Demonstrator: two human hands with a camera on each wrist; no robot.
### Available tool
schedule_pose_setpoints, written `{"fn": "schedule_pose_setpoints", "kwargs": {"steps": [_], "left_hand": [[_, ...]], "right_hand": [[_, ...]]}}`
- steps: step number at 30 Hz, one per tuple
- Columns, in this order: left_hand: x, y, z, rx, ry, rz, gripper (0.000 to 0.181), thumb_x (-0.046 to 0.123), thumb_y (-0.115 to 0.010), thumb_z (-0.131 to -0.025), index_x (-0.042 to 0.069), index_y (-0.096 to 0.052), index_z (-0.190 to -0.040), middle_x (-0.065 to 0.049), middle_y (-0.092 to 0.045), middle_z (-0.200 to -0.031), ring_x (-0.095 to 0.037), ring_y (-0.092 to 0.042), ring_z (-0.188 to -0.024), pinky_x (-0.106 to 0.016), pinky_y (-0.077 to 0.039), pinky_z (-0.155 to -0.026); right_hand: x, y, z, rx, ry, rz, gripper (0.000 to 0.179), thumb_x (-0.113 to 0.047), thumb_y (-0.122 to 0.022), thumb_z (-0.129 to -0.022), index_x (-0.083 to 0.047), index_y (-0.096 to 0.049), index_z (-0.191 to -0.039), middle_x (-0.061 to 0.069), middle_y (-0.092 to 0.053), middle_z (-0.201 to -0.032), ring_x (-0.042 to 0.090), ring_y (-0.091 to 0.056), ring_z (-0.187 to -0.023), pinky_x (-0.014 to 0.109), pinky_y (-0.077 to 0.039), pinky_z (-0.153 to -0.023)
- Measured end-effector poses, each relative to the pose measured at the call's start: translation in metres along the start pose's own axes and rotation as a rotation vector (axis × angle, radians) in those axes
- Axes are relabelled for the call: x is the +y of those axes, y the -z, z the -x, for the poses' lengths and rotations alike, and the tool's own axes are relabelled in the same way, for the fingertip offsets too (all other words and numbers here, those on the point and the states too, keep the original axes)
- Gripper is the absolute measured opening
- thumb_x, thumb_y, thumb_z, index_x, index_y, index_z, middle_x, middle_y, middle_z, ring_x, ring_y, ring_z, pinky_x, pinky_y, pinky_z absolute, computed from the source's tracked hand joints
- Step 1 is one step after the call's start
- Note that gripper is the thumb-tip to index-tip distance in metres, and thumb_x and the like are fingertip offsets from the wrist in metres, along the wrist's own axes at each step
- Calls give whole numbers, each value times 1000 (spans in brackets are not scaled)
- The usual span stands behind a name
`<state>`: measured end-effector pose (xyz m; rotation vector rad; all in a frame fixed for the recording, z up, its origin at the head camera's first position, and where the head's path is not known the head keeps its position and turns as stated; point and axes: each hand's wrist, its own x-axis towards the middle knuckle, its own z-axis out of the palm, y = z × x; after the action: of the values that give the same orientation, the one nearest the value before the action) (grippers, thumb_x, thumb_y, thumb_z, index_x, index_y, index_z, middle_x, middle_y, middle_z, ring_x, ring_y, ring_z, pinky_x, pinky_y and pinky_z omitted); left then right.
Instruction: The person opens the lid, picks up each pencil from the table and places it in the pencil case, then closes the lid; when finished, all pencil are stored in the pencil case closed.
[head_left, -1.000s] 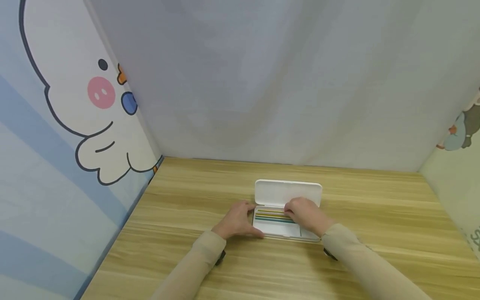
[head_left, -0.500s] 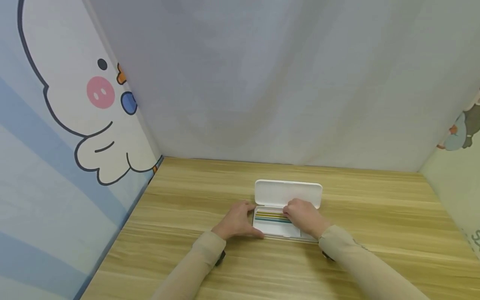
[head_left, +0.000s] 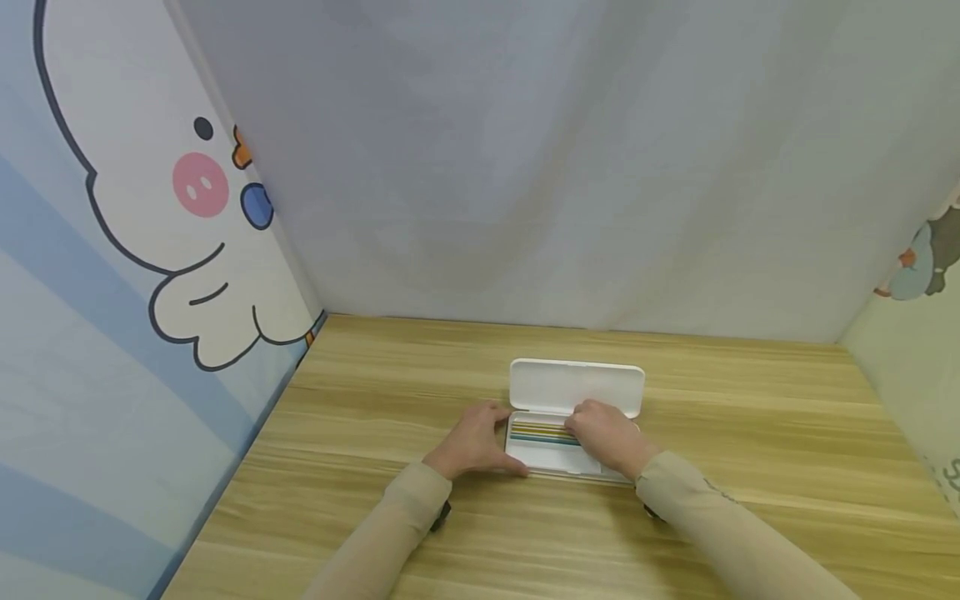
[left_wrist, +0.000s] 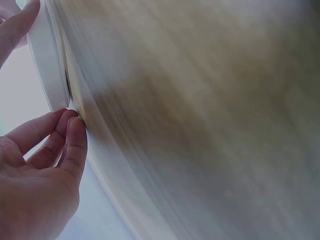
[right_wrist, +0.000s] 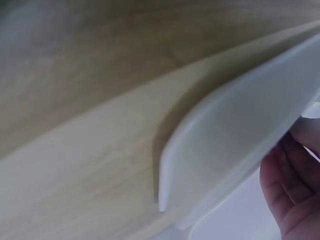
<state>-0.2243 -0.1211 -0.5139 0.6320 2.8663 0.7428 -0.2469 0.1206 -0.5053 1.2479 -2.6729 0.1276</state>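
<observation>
An opened white pencil case lies on the wooden table, its lid tipped back on the far side. Several thin yellow and teal pencils lie side by side in its back part. My left hand holds the case's left end, thumb along the front edge and fingers at the back corner. My right hand reaches in with bent fingers over the pencils' right ends, which it covers; I cannot tell whether it pinches one. In the right wrist view, bent fingers sit close behind the lid.
The wooden table meets a grey curtain behind the case. A panel with a cartoon figure stands at the left. A pale green panel borders the right side.
My right hand has shifted slightly left and toward me over the pencils, covering a little more of them. My left hand and the case have stayed put.
</observation>
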Motion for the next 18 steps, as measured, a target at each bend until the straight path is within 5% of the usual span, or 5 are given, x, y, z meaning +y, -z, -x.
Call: {"fn": "schedule_pose_setpoints", "kwargs": {"steps": [18], "left_hand": [[-2,-1,0,7,-17,-9,88,57,-86,-56,10,-61,-127,1,-59,-110,-16,-50,-100,-33,-41,-90]], "right_hand": [[2,12,9,-3,-88,-160,4,-7,-70,-86,-8,-74,-84,-1,-64,-74,14,-58,-69,32,-50,-66]]}}
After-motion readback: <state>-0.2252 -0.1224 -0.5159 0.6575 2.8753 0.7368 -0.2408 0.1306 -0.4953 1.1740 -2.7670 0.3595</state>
